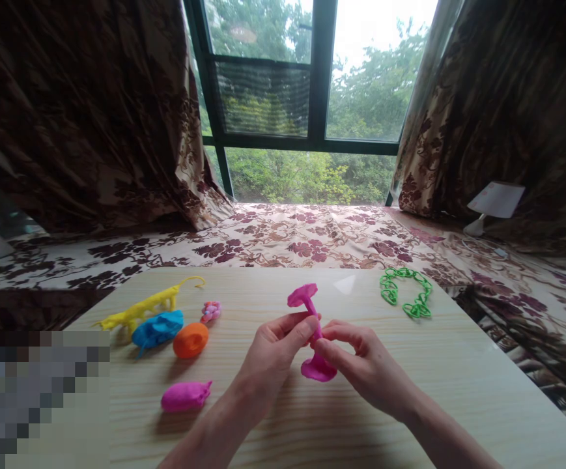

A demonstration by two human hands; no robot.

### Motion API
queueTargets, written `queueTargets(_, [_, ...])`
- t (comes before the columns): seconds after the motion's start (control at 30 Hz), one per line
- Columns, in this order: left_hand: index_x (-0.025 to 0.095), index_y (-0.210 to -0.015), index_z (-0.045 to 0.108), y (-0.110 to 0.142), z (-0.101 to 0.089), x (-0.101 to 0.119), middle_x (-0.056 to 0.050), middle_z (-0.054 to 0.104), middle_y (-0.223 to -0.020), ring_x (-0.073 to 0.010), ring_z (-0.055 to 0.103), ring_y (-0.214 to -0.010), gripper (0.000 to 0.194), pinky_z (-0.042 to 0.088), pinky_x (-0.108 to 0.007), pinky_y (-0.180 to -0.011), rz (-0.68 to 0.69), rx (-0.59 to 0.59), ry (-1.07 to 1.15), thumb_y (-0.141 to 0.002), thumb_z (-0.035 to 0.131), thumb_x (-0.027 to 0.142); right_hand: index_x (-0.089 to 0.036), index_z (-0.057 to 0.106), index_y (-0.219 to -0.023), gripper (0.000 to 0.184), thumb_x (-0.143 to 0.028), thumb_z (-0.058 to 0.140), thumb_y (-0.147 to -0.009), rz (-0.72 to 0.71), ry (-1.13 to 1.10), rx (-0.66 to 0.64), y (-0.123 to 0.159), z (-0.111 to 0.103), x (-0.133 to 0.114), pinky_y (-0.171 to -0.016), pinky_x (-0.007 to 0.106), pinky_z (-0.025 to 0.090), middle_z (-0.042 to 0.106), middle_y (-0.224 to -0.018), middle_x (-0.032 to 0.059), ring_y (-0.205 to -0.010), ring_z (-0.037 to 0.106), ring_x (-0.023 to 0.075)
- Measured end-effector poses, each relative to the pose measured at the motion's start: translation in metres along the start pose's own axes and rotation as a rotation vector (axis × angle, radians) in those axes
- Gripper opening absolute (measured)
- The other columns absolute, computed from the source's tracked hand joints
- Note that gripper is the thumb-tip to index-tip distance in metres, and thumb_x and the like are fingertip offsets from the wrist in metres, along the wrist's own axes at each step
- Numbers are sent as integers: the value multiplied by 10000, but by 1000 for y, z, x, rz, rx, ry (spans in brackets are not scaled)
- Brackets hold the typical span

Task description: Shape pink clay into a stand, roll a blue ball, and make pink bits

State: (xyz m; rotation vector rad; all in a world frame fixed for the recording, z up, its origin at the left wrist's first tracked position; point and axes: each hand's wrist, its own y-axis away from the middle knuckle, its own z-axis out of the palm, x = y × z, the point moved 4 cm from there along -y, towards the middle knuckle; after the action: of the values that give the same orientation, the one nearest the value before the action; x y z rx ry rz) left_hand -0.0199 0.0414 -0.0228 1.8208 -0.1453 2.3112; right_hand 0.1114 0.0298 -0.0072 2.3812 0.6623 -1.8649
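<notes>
Between my hands, above the table, is a magenta modelling clay piece (320, 369) with a thin stem and a flared disc at each end. My left hand (275, 348) pinches the stem between thumb and fingers from the left. From the right, my right hand (361, 355) has its thumb and forefinger closed on the same stem, a little lower. The wider disc hangs below my fingers and the smaller one rises above them, tilted. Part of the stem is hidden behind my fingertips.
To the left on the pale wooden table (434, 404) lie a yellow animal-like figure (141, 309), a blue lump (158, 330), an orange ring-like piece (191, 341), a small pink piece (211, 311) and a magenta roll (185, 396). A green chain (417, 307) lies at the far right.
</notes>
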Motion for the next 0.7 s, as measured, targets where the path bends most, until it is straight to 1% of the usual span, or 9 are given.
queueTargets(0.07, [172,-935,679,0,0,0,-38,673,-792,-150,553,-815,248,410,-268,-786,1,13,21,-753,605,323,-156,632,-710,277,-328,474,-859,12,-13,-29,0,2,0,-715,232,443,614,-748,11,-736,579,135])
queueTargets(0.13, [170,-898,680,0,-1,0,-22,659,-746,-135,546,-767,226,414,-247,-740,6,34,36,-732,630,315,-157,633,-712,299,-344,456,-866,15,-8,-54,0,3,1,-721,234,443,613,-750,14,-742,580,139])
queueTargets(0.23, [166,-808,674,-1,-2,1,1,640,-713,-114,531,-698,190,409,-222,-673,13,59,39,-681,678,307,-157,635,-725,307,-371,460,-860,34,-6,-59,0,5,3,-721,235,448,611,-764,19,-750,587,144])
queueTargets(0.3, [162,-770,667,0,0,2,5,632,-705,-108,521,-670,180,404,-219,-651,11,59,39,-663,691,304,-157,623,-737,302,-383,463,-856,65,-44,-62,1,6,5,-704,230,456,610,-759,15,-746,595,145])
queueTargets(0.43, [142,-736,655,2,6,4,-7,598,-641,-117,510,-629,194,409,-252,-638,2,79,46,-712,635,333,-150,601,-753,293,-378,453,-862,120,-131,-113,2,9,6,-664,228,469,603,-721,8,-717,616,146])
queueTargets(0.5, [135,-758,656,2,7,5,-12,589,-627,-119,503,-602,229,413,-271,-627,4,70,34,-743,591,354,-144,601,-781,288,-373,448,-865,158,-171,-137,2,10,7,-658,240,476,610,-731,17,-716,629,157])
queueTargets(0.6, [137,-826,668,-1,-3,7,-30,620,-673,-136,531,-644,237,422,-291,-668,-29,6,-96,-748,568,338,-150,593,-842,270,-377,448,-864,199,-185,-149,2,4,10,-642,258,485,621,-792,34,-717,639,168])
queueTargets(0.67, [149,-849,672,-5,-18,7,-42,651,-746,-151,554,-705,215,423,-294,-701,-86,-55,-261,-724,577,294,-165,587,-869,249,-375,453,-862,182,-78,-102,0,-8,12,-615,257,477,612,-791,29,-689,627,158])
queueTargets(0.7, [157,-857,672,-8,-28,7,-44,661,-780,-156,561,-720,210,424,-291,-700,-109,-59,-347,-714,573,274,-172,589,-868,231,-364,460,-859,153,24,-60,-1,-15,12,-607,256,467,603,-773,24,-677,613,151])
